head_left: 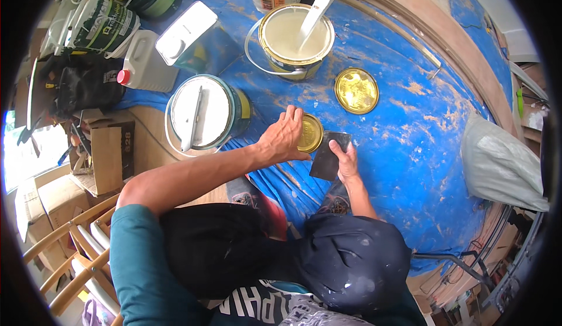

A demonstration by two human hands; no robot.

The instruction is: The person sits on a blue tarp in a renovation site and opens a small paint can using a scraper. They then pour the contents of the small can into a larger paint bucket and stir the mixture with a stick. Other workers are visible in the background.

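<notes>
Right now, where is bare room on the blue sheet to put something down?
Stained but bare: the blue sheet between right hand, gold lid and pale sack. Crowded: upper left, with jug, white-topped bucket, tubs.

Your shirt (215, 315) carried pale lettering (254, 307); its visible sleeve (137, 256) was short and teal. Your dark legwear (351, 264) showed creases and scattered white specks.

Bright light glares left; bowed edges seem soft.

Glossy lid (312, 132), seemingly metal.
</notes>
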